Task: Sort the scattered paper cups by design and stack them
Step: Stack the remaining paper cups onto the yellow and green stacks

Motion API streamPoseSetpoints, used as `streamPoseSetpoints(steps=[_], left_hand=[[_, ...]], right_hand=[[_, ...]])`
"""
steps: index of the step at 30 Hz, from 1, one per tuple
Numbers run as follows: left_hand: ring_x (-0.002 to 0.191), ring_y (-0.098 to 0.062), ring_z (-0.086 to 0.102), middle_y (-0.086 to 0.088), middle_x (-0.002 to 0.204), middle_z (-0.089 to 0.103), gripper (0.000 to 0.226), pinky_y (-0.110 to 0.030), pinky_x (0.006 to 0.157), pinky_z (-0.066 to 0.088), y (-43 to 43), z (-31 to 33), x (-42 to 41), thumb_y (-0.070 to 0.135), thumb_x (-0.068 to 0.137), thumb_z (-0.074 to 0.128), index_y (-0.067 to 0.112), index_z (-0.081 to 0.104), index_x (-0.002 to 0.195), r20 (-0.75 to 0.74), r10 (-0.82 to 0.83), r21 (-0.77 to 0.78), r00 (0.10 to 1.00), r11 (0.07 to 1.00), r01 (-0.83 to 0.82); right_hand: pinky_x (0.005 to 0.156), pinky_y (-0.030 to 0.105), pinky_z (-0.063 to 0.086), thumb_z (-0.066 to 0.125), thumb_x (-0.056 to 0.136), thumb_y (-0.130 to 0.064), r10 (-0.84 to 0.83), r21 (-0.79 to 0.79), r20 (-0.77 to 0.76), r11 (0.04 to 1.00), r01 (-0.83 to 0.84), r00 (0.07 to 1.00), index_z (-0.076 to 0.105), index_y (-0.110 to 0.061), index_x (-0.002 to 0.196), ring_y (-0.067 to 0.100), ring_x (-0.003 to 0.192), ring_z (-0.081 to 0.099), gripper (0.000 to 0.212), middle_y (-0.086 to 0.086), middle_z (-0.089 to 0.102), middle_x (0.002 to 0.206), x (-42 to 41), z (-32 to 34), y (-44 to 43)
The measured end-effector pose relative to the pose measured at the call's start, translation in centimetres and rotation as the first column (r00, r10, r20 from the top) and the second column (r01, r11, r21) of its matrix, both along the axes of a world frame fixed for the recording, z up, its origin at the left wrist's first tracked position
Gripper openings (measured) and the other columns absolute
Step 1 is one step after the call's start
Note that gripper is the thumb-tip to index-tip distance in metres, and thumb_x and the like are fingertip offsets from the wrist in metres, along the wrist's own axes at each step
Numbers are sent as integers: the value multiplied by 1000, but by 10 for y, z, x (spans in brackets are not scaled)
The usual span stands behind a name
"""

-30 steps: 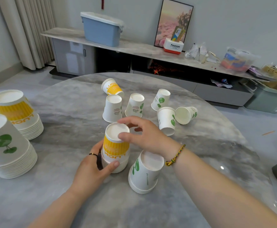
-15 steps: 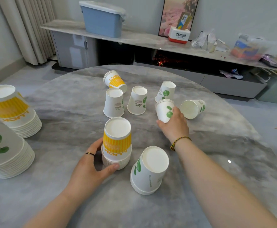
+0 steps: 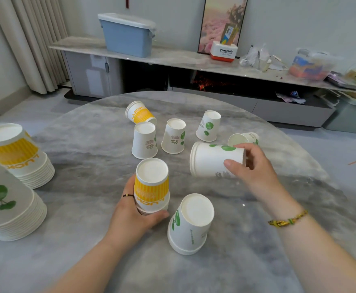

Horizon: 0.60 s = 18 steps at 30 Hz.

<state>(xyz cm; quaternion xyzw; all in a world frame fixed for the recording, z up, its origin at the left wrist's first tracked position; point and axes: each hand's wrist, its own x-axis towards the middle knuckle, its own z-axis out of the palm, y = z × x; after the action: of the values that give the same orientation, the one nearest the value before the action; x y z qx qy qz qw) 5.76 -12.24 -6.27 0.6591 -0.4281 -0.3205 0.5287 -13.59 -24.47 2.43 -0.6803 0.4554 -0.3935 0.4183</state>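
Observation:
My left hand (image 3: 130, 216) grips the base of a short stack of yellow-striped cups (image 3: 151, 187), upside down at the table's middle. My right hand (image 3: 249, 168) holds a white cup with green leaves (image 3: 211, 159) by its bottom end, tipped sideways above the table with its mouth to the left. A small upside-down stack of green-leaf cups (image 3: 191, 223) stands just below it. Farther back stand three upside-down green-leaf cups (image 3: 144, 140) (image 3: 174, 136) (image 3: 207, 125). One more green-leaf cup (image 3: 242, 138) and a yellow cup (image 3: 140, 113) lie on their sides.
At the left edge of the grey marble table (image 3: 84, 144) stand a tall yellow-striped stack (image 3: 18, 153) and a tall green-leaf stack (image 3: 5, 204). Behind the table runs a low cabinet with a blue bin (image 3: 126, 34) and clutter.
My right hand left the top of the yellow stack, reached back to a green-leaf cup, then lifted it and tipped it sideways. My left hand has stayed on the yellow stack.

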Motion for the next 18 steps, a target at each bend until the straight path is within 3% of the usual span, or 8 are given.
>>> streamPoseSetpoints(steps=[2, 5, 7, 9, 11, 15, 18], left_hand=[[83, 2, 61, 25, 87, 61, 72, -26, 74, 48, -5, -2, -4, 48, 29, 71, 54, 37, 93, 2, 46, 0, 999, 999, -46], [84, -13, 61, 24, 88, 56, 74, -32, 77, 47, -2, -1, -7, 48, 29, 69, 44, 38, 96, -18, 80, 4, 997, 997, -80], [83, -13, 60, 23, 88, 56, 74, -28, 76, 47, 3, 1, -7, 39, 37, 78, 38, 37, 98, -25, 109, 19, 994, 994, -108], [78, -4, 56, 21, 86, 54, 69, -12, 62, 45, 12, 3, -5, 16, 53, 84, 33, 36, 100, -28, 136, 8, 990, 991, -136], [76, 0, 53, 19, 85, 52, 69, -8, 53, 42, 19, 4, 1, 1, 59, 80, 26, 35, 106, -17, 162, 6, 987, 987, -162], [82, -20, 56, 3, 89, 58, 69, -30, 77, 41, 35, 10, 23, 5, 56, 82, 22, 40, 108, 13, 237, 20, 971, 971, -238], [88, -22, 53, -5, 96, 56, 64, -32, 79, 37, 41, 19, 36, -4, 60, 78, 17, 42, 109, 25, 270, 24, 963, 962, -270]], right_hand=[[59, 7, 46, 64, 57, -30, 112, 7, 25, 994, -112, 993, 51, -37, 83, 8, 81, 54, 30, -10, 57, 90, -11, 21, 16], [57, 9, 48, 64, 44, -44, 280, 33, -56, 960, -279, 958, 55, -43, 84, -3, 71, 56, 41, -11, 58, 88, -16, 45, 38], [62, 11, 49, 61, 41, -48, 347, 40, -184, 937, -346, 920, 53, -50, 84, -5, 74, 55, 44, -16, 57, 89, -11, 52, 51], [78, 17, 46, 66, 47, -45, 361, 20, -351, 925, -378, 864, 48, -53, 91, 1, 91, 51, 48, -19, 51, 96, -2, 50, 62], [93, 22, 38, 72, 62, -32, 340, -28, -515, 911, -412, 787, 47, -43, 110, 7, 104, 41, 56, -21, 47, 103, 6, 41, 67], [91, 14, 25, 69, 74, -24, 348, -26, -573, 897, -442, 741, 33, -27, 131, 12, 125, 33, 67, -5, 40, 136, 18, 11, 75], [89, 12, 24, 68, 75, -20, 359, 3, -511, 909, -416, 781, 30, -25, 132, 13, 128, 33, 69, -2, 34, 139, 28, -6, 81]])
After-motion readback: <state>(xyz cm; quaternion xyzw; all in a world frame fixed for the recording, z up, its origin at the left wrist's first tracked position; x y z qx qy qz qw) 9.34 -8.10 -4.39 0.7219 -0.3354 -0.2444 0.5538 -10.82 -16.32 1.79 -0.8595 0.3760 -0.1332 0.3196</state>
